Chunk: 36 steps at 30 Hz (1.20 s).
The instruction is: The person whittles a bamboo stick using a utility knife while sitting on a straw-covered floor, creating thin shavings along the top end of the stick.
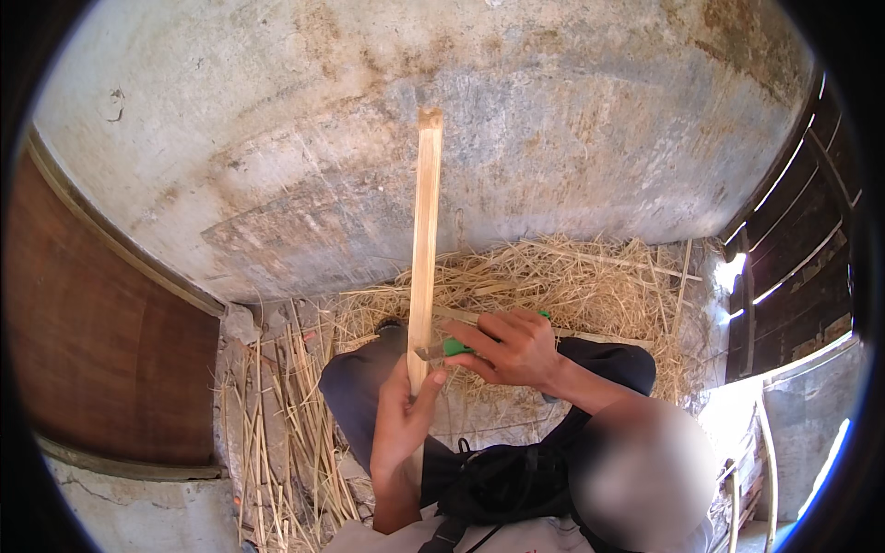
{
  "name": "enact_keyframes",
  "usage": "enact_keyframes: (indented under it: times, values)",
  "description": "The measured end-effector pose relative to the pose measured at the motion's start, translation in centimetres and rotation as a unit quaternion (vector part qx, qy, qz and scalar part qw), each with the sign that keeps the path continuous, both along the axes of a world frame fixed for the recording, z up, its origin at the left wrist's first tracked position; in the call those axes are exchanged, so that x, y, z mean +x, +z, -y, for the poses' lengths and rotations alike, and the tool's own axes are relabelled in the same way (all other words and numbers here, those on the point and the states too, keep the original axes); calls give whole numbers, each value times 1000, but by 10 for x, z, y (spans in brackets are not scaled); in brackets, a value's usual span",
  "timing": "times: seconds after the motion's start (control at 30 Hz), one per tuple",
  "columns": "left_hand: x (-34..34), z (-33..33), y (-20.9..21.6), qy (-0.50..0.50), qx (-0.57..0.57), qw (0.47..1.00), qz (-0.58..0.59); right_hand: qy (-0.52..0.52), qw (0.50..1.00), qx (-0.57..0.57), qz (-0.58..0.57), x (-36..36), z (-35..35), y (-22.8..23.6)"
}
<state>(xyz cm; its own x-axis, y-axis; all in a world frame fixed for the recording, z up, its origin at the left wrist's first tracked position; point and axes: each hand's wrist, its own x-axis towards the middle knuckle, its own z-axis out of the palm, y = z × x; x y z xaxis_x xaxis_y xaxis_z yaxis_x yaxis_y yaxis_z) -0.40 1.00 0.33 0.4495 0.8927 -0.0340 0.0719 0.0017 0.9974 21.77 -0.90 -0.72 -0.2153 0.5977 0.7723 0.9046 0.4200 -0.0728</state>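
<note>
Old, stained walls [516, 175] stand behind a messy heap of dry straw [590, 276] on the floor. On the left is a big brown panel [120, 323], and on the right is a dark wall with gaps [797, 240] that let bright light in. Long thin sticks [286, 452] lie on the floor at the left. A person sits with bent legs in dark trousers [604, 364], and a black bag [502, 479] is at their waist.

One long, flat, pale strip of wood [425, 230] stands up between the knees, leaning just a little. Its top end is high in front of the wall; I cannot tell if it touches it. The left hand [401, 415] is closed around the strip near its low end. The right hand [516, 348] holds a small knife [455, 347] tight by its green handle. Its blade points left and meets the strip just above the left thumb.
</note>
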Motion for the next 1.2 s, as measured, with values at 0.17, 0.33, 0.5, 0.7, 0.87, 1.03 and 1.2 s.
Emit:
enact_keyframes:
  times: [0.17, 0.33, 0.5, 0.7, 0.87, 1.03, 1.2]
  values:
    - [5, 4, 5, 44, 67, 995, -60, 11, 1000, 18, -22, -2, -5, -5]
    - [-8, 4, -10, -35, -53, 998, -1, -47, 993, -27, -104, 19, -12, 2]
    - [-14, 9, -24, -42, -85, 996, -2, -116, 962, -6, -245, 68, -26, 20]
    - [-14, 2, -18, -35, -84, 996, -17, -20, 985, -46, -168, 58, -19, 4]
    - [-5, 9, -9, -51, -83, 995, 6, 72, 991, -51, -99, 31, -12, 1]
    - [-4, 11, -4, -58, -90, 994, -6, 60, 989, -60, -118, 29, -11, 0]
    - [-3, 14, -9, -49, -50, 997, -33, 44, 991, -63, -109, 32, -9, 9]
